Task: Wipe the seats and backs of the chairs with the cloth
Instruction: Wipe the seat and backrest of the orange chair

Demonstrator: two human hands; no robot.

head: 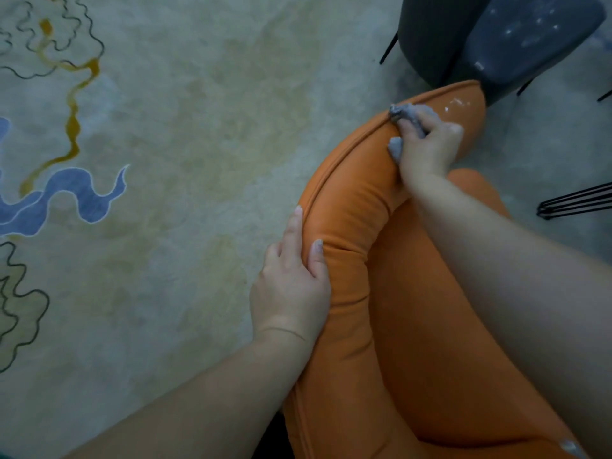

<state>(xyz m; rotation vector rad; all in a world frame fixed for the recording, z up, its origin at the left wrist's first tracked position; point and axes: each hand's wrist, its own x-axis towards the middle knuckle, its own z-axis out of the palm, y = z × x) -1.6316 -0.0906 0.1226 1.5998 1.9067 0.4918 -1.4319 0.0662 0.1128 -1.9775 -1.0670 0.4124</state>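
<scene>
An orange padded chair (357, 200) fills the lower right; its curved backrest runs from the bottom up toward a dark grey chair. My right hand (427, 147) grips a crumpled grey cloth (402, 114) and presses it on the top edge of the orange backrest. My left hand (294, 286) holds the backrest's outer edge lower down, fingers behind the rim and thumb over the padding. The orange seat (440, 342) lies partly under my right forearm.
A dark grey chair (516, 38) with thin black legs stands at the top right, touching the orange backrest's end. Black wire legs (576, 200) of another piece show at the right edge. A pale rug with blue and yellow wavy lines (66, 193) covers the floor to the left.
</scene>
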